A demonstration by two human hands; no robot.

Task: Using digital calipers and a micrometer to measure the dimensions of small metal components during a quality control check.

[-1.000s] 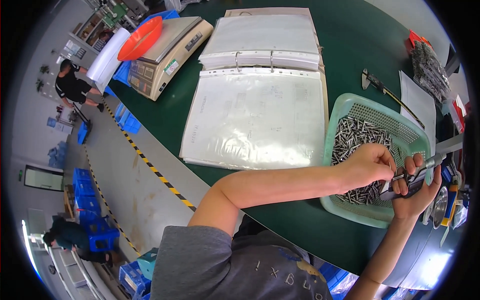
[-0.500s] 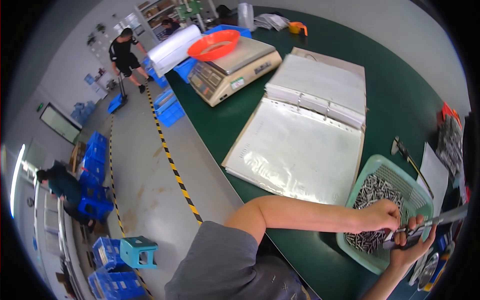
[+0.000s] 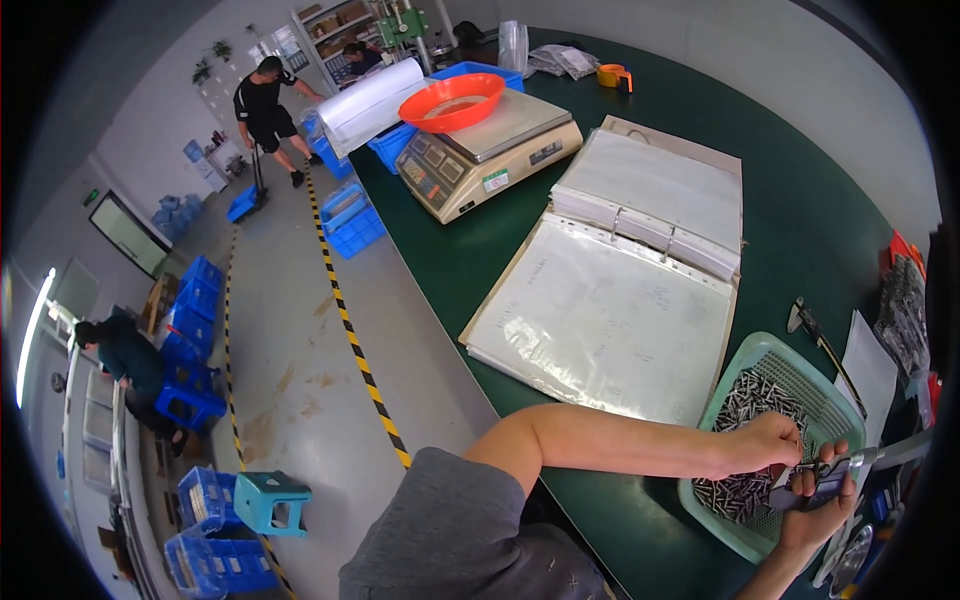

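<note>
Two hands are seen at the lower right, over a pale green mesh basket (image 3: 800, 365) that sits on the dark green desk (image 3: 800, 200). The basket is rectangular with rounded corners and perforated walls, and it is partly filled with a heap of small dark metal pins (image 3: 745, 400). A digital caliper (image 3: 850, 468) with a grey body and a silver beam is held just above the basket's near rim. The right hand (image 3: 815, 510) is closed around the caliper's body from below, with the thumb laid on top. The left hand (image 3: 770, 442) is pinched together at the caliper's jaws, right over the pins; whether a pin is gripped between its fingertips cannot be told. The left forearm is stretched across the desk edge toward the basket.

Just left of the basket an open ring binder (image 3: 620, 290) with clear sleeves is laid flat. Farther beyond the binder a beige weighing scale (image 3: 480, 150) is stood, with an orange bowl (image 3: 450, 100) on its platform.

Compared with half a second earlier, the view is swung further left and up, so that more of the floor and its blue crates (image 3: 345, 225) is shown, and the basket is pushed toward the lower right corner. The hands are kept in the same grip on the caliper over the basket.
</note>
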